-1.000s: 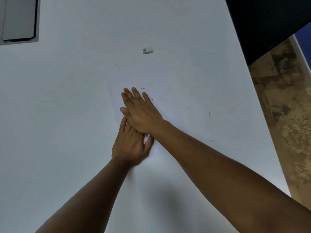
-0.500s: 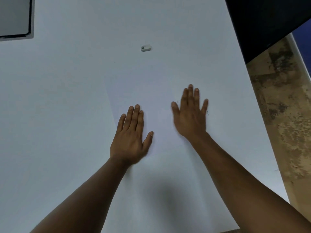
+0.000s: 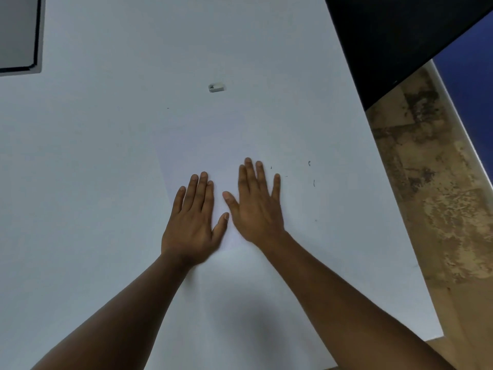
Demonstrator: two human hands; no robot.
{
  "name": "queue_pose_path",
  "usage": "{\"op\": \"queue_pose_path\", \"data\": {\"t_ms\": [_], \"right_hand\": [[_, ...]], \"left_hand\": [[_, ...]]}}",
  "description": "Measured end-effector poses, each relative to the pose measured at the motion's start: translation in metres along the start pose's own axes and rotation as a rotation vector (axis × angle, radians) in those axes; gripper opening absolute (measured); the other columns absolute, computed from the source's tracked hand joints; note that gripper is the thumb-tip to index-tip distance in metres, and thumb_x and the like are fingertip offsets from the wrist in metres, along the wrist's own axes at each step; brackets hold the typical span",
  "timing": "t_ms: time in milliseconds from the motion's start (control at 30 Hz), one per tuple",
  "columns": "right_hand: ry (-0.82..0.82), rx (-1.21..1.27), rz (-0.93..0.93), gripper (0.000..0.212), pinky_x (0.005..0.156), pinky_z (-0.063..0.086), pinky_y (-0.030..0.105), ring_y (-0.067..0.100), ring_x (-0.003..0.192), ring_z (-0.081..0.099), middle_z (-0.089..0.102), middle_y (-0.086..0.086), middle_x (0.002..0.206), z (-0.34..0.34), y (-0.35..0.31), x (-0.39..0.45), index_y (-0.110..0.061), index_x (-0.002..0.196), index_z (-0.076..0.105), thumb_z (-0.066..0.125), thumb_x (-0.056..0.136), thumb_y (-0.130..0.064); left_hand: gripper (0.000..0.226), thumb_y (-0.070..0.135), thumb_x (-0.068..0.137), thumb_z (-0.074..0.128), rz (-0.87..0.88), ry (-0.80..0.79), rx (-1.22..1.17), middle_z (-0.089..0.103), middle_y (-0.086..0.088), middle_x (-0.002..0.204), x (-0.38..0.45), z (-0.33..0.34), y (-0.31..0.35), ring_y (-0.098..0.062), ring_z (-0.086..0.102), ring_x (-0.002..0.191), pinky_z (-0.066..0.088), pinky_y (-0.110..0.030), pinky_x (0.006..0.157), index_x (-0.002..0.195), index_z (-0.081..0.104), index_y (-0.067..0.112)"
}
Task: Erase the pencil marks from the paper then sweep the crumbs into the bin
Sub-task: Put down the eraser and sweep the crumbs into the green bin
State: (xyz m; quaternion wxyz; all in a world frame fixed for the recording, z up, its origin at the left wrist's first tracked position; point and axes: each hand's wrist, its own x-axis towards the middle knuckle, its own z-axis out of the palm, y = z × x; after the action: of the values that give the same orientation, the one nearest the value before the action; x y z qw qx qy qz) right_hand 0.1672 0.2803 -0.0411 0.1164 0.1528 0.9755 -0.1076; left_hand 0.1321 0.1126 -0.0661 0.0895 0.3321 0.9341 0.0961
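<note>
Left hand (image 3: 193,222) and right hand (image 3: 257,206) are lying flat, fingers straight, holding nothing, on the paper (image 3: 202,145); crumbs (image 3: 309,163) are lying just right.

We see the paper (image 3: 202,145): white sheet, flat on the white table (image 3: 80,182), barely distinguishable, its left edge running diagonally. No pencil marks that we can make out on it. The eraser (image 3: 216,87), small, pale grey, lies flat beyond the sheet's far end. A few dark crumbs (image 3: 309,163) sit scattered to the right, well apart from the eraser.
</note>
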Motion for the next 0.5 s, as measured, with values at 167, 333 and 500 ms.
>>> {"op": "queue_pose_path", "data": {"t_ms": [167, 333, 500], "right_hand": [[0.071, -0.070, 0.161, 0.074, 0.118, -0.002, 0.059, 0.020, 0.151, -0.008, -0.004, 0.002, 0.165, -0.005, 0.069, 0.004, -0.012, 0.156, 0.008, 0.006, 0.098, -0.057], [0.086, -0.032, 0.225, 0.077, 0.118, -0.003, 0.059, 0.020, 0.151, -0.012, -0.009, 0.004, 0.164, -0.018, 0.122, -0.009, -0.009, 0.156, 0.002, 0.004, 0.098, -0.059], [0.068, -0.026, -0.031, 0.077, 0.119, 0.001, 0.057, 0.022, 0.151, -0.008, -0.005, 0.007, 0.165, -0.013, 0.109, -0.071, -0.008, 0.156, 0.006, 0.008, 0.099, -0.059]], "left_hand": [[0.077, 0.054, 0.104, 0.022, -0.003, 0.015, -0.017, -0.001, -0.009, 0.172, 0.000, 0.001, 0.001, -0.021, -0.007, 0.159, 0.001, -0.043, 0.129, 0.163, 0.007, 0.005], [0.077, 0.053, 0.105, 0.022, 0.002, 0.024, -0.022, 0.001, -0.010, 0.172, -0.001, 0.002, 0.000, -0.021, -0.006, 0.159, 0.002, -0.044, 0.129, 0.162, 0.008, 0.005], [0.077, 0.053, 0.105, 0.022, 0.000, 0.018, -0.010, -0.001, -0.009, 0.172, -0.001, 0.001, 0.001, -0.021, -0.007, 0.159, -0.001, -0.042, 0.129, 0.162, 0.008, 0.004]]}}
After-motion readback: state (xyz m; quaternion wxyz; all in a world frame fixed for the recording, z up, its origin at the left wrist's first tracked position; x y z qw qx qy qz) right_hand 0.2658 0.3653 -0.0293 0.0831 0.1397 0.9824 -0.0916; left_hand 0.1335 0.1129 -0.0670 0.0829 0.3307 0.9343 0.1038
